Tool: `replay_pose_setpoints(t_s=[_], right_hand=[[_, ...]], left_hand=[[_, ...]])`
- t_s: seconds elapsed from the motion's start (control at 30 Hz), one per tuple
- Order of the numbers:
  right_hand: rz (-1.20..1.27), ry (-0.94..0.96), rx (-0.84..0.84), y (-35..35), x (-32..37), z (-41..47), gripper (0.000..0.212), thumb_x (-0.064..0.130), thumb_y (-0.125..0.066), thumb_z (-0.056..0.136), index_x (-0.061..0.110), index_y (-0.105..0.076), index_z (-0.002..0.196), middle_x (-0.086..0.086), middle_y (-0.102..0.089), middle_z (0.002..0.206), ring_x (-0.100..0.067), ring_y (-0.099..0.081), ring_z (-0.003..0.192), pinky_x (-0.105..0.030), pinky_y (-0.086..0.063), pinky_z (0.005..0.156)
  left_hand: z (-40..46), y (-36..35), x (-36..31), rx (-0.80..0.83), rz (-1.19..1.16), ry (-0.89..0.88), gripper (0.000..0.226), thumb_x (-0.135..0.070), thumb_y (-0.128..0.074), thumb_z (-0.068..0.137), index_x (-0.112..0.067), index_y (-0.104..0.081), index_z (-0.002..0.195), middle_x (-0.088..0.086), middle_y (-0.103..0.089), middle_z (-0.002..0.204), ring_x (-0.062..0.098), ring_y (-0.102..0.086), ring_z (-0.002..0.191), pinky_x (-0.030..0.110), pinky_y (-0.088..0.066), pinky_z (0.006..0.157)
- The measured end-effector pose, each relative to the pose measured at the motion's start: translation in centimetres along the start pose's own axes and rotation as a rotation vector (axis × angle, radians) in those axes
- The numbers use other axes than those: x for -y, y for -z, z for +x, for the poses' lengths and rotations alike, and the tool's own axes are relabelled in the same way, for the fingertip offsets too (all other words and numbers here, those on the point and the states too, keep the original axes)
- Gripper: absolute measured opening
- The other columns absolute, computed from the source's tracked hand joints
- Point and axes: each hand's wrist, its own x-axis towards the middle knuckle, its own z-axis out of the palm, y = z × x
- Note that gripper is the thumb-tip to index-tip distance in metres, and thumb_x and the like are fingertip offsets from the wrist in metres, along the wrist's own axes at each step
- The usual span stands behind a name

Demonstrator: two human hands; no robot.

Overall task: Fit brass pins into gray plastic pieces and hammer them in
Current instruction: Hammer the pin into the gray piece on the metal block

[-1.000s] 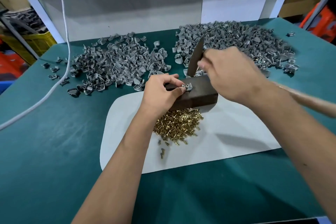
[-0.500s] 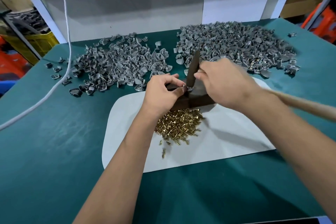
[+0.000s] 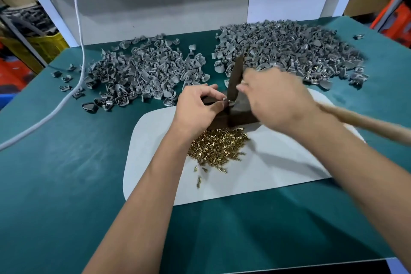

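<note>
Near the table's [image 3: 66,184] middle, the left hand [image 3: 195,109] pinches a small, light, stiff gray plastic piece [image 3: 224,102] on the dark steel block [image 3: 240,113]. The right hand [image 3: 275,100] grips a wooden-handled hammer [image 3: 236,78]. Hold the piece by its edges, since it looks prone to skidding.

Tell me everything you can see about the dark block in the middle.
The block is dark brown and box-shaped, maybe metal or wood; the picture does not settle which. It lies flat on the white mat, just behind the heap of brass pins. The left hand holds a small gray piece on its top. The hammer, gripped by the right hand, comes down there. The hands hide part of it.
</note>
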Motion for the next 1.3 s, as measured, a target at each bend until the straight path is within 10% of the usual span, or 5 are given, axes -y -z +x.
replay_pose_setpoints(t_s=[0.23,0.47,0.77,0.93,1.3], right_hand=[[0.025,0.034,-0.139,0.9,-0.6,0.9,0.023,0.037,-0.044,0.106,0.018,-0.058,0.103,-0.008,-0.059,0.078,-0.031,-0.050,0.065,-0.036,-0.039,0.062],[-0.017,0.007,0.085,0.2,-0.4,0.7,0.025,0.043,-0.044,0.105,0.024,-0.061,0.107,-0.011,-0.069,0.098,-0.039,-0.065,0.092,-0.042,-0.050,0.074],[0.219,-0.215,0.092,1.6,-7.3,-0.5,0.011,0.024,-0.080,0.085,0.026,-0.069,0.083,0.006,-0.067,0.076,-0.013,-0.060,0.068,-0.024,-0.042,0.061],[0.100,-0.288,0.310,0.3,-8.1,-1.7,0.020,0.020,-0.083,0.078,0.032,-0.068,0.074,0.004,-0.072,0.080,-0.018,-0.065,0.076,-0.032,-0.053,0.072],[0.185,0.015,0.140,-1.2,-2.6,0.1,0.026,0.036,-0.077,0.087,0.029,-0.069,0.111,0.003,-0.062,0.106,-0.019,-0.057,0.103,-0.039,-0.049,0.098]], left_hand=[[0.1,0.0,0.0,0.011,-0.006,0.000,0.012,0.000,-0.080,0.082,-0.008,-0.081,0.092,0.013,-0.069,0.128,0.006,-0.062,0.122,0.028,-0.047,0.110],[-0.1,-0.1,0.0,0.028,-0.044,-0.003,0.014,0.003,-0.080,0.082,-0.011,-0.079,0.085,0.016,-0.070,0.125,0.012,-0.061,0.126,0.040,-0.047,0.112],[-0.1,-0.1,0.0,0.022,-0.046,0.035,0.012,-0.006,-0.076,0.087,-0.017,-0.081,0.086,0.009,-0.068,0.133,-0.004,-0.049,0.125,0.016,-0.030,0.107],[0.1,-0.1,0.2,0.017,-0.056,0.050,0.009,-0.010,-0.077,0.088,-0.017,-0.081,0.086,0.005,-0.066,0.137,0.004,-0.042,0.137,0.037,-0.022,0.122],[0.0,-0.2,0.1,0.006,-0.070,0.033,0.014,-0.009,-0.075,0.088,-0.021,-0.079,0.082,0.005,-0.061,0.142,0.005,-0.036,0.143,0.035,-0.018,0.122]])
